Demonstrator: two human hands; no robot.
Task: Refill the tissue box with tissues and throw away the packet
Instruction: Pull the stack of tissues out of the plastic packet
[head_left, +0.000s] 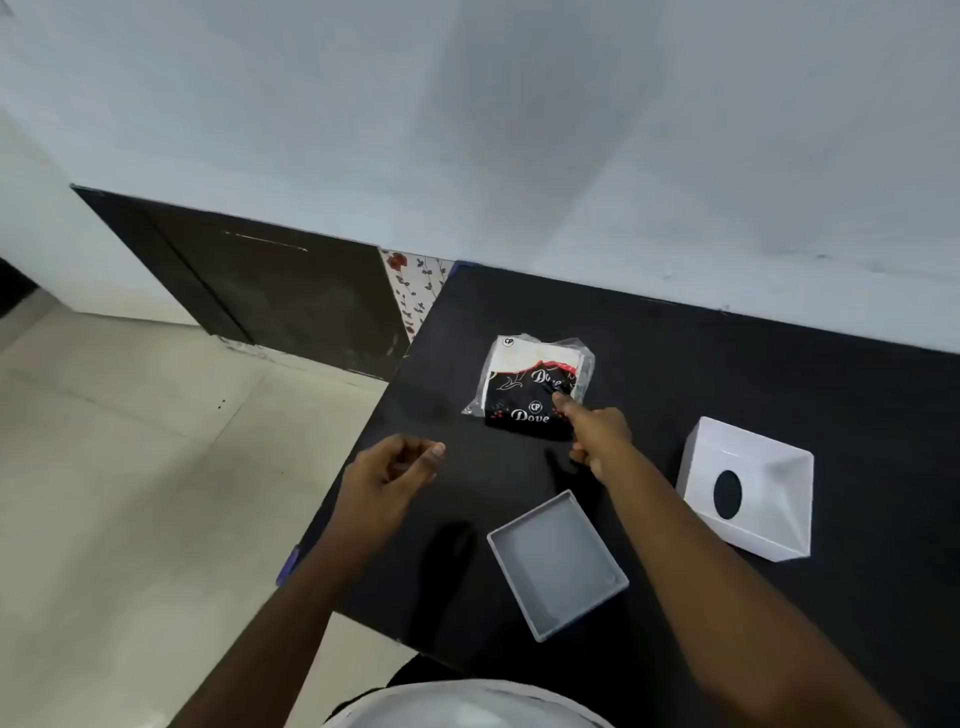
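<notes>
Your black table (727, 374) meets a pale wall; on it sit the lid (748, 488), tray (558, 564) and packet (530, 384). Your right hand (597, 436) touches the packet's near edge with one extended finger, gripping nothing. Your left hand (395, 470) hovers loosely curled, empty.

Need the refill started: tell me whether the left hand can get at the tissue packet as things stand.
Probably yes. The left hand hovers empty near the table's left edge, with bare tabletop between it and the tissue packet. Only the right hand, fingertip at the packet's near corner, crowds that side.
</notes>
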